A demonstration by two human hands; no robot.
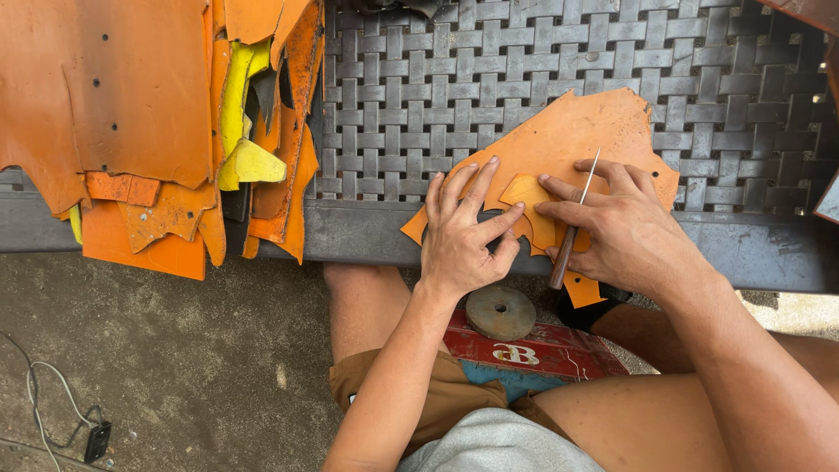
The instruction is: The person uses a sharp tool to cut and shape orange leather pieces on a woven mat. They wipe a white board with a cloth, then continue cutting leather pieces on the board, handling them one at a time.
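Note:
A flat orange leather piece lies on a grey woven bench, overhanging its front edge. On it sits a smaller, lighter orange template. My left hand presses fingers spread on the leather and the template's left side. My right hand grips a thin metal awl-like tool with a dark wooden handle, its blade pointing up over the leather, fingertips touching the template's right edge.
A stack of orange and yellow leather offcuts covers the bench's left end. A round metal disc rests on a red box between my knees. A black cable and plug lie on the concrete floor at lower left.

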